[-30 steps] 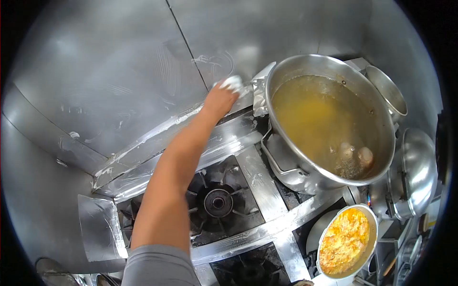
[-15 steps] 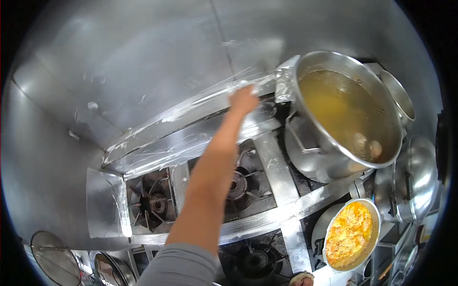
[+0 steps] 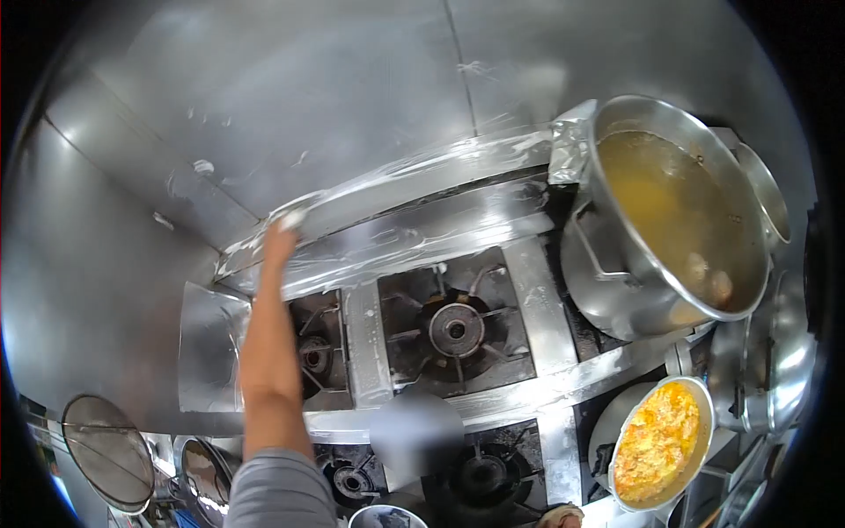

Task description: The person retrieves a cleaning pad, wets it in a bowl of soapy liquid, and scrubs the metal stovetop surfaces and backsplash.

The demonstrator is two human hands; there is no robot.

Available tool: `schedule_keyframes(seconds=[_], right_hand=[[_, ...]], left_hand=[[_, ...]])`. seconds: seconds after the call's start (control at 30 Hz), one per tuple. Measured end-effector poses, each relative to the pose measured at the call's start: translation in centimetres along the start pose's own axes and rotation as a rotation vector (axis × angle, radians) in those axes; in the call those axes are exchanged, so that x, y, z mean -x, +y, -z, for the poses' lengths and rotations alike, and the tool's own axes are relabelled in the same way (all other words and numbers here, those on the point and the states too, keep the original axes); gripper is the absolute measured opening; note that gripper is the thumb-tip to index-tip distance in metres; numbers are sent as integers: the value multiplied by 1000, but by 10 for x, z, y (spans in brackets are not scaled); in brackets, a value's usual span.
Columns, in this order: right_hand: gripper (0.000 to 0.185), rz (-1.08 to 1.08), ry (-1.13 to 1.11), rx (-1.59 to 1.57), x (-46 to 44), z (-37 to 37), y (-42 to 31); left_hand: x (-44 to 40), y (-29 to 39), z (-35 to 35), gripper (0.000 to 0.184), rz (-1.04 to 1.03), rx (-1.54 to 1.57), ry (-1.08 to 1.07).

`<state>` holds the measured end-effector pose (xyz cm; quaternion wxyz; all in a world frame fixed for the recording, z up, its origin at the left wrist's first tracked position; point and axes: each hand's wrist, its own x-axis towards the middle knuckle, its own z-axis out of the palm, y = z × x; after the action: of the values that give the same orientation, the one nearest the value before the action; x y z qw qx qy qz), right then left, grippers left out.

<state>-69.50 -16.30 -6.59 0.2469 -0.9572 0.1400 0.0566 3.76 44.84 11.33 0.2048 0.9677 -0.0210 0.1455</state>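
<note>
The left hand (image 3: 280, 245) grasps a blurred white pad (image 3: 294, 218) at the left end of the soapy ledge (image 3: 396, 188). Rightward the ledge is free until foil (image 3: 569, 151), where the big pot (image 3: 607, 295) blocks; burners (image 3: 457, 331) lie below.

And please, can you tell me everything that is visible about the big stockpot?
The stockpot is deep, shiny silvery metal, uncovered, upright on the stove. A loop handle and inside rivets show. Cloudy yellowish liquid stands high inside, with brownish lumps near one side. Crumpled foil lies against its rim.
</note>
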Motion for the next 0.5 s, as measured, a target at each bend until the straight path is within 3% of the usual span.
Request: schedule_keyframes(seconds=[0.03,0.07,0.1,0.13,0.17,0.27,0.3,0.33,0.43,0.47,0.5], right_hand=[[31,10,29,-20,-8,6,-9],[29,20,57,-32,-15,13,-17],[27,32,82,-41,-18,20,-25],[26,47,104,-52,-18,23,-32],[26,67,95,-39,-14,18,-30],[25,-73,-47,-267,-18,19,-25],[27,-79,-84,-190,-17,16,-19],[29,-91,-127,-112,-13,14,-13],[36,-2,-57,-152,-9,13,-10],[40,46,-97,1,-7,9,-3],[40,91,-58,4,-5,8,0]], left_hand=[[-6,65,-26,35,-76,-61,-28],[-10,117,-57,33,-274,115,21],[-12,176,-84,34,-281,211,22],[-30,191,-132,38,-351,171,114],[-16,247,-101,44,-240,142,-42],[-16,212,-81,47,-194,73,-149],[-21,143,-98,46,-255,58,69],[-16,85,-78,43,-179,180,74],[23,-8,32,44,118,-141,32],[18,-115,15,42,4,-223,257],[33,-100,44,41,118,-195,244]])
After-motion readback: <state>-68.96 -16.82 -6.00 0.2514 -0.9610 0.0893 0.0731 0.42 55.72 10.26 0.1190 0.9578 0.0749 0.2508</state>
